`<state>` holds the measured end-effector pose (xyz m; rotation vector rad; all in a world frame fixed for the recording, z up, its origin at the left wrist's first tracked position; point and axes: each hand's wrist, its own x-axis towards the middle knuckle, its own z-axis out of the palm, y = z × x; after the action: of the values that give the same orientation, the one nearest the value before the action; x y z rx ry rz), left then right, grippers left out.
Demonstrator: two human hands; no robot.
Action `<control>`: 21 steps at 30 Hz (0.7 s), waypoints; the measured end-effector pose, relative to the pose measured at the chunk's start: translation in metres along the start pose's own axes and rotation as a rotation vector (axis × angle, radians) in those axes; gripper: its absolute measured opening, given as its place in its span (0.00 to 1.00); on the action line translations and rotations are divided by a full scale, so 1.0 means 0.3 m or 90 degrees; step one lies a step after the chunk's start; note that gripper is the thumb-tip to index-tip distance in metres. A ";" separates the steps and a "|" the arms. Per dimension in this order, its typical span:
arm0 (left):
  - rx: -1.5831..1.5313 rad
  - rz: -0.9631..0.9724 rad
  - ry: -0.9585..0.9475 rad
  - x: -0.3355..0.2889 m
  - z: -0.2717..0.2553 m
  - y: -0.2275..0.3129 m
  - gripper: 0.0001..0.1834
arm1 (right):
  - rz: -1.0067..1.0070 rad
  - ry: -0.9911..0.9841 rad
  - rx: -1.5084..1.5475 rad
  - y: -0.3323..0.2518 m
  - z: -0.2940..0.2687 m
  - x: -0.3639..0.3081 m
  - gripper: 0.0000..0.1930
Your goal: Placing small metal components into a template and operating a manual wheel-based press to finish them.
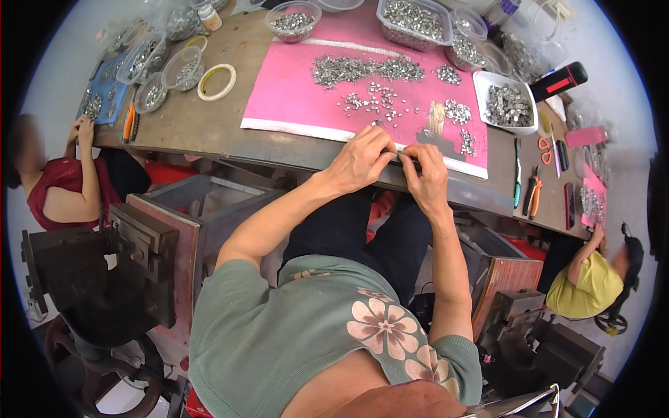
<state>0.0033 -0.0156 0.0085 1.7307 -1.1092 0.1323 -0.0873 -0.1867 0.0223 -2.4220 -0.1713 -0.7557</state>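
Note:
My left hand and my right hand meet at the table's front edge, fingers pinched together fingertip to fingertip. Whatever is between them is too small to make out. Just beyond lies a pink mat with a white border. A large heap of small silvery metal pieces spreads across its far part. Nearer my left hand are loose scattered metal pieces. Smaller piles lie to the right, beside a strip of tan tape on the mat.
Tubs of metal parts line the back, with a white tray at right. Orange-handled pliers, a toothbrush and scissors lie right; a tape roll lies left. Co-workers sit at both sides. Dark machines stand behind.

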 end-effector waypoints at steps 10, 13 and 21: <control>0.058 0.052 0.002 -0.003 0.007 0.005 0.08 | -0.121 0.034 -0.116 -0.001 0.012 -0.009 0.10; 0.117 0.065 -0.002 -0.007 0.013 0.014 0.08 | -0.117 0.034 -0.110 0.000 0.011 -0.007 0.10; 0.114 0.041 0.000 0.000 0.029 0.026 0.09 | -0.047 -0.003 -0.033 0.006 -0.010 -0.001 0.08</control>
<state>-0.0058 -0.0227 0.0098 1.8537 -1.1826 0.2791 -0.0884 -0.1897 0.0233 -2.4778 -0.2474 -0.7971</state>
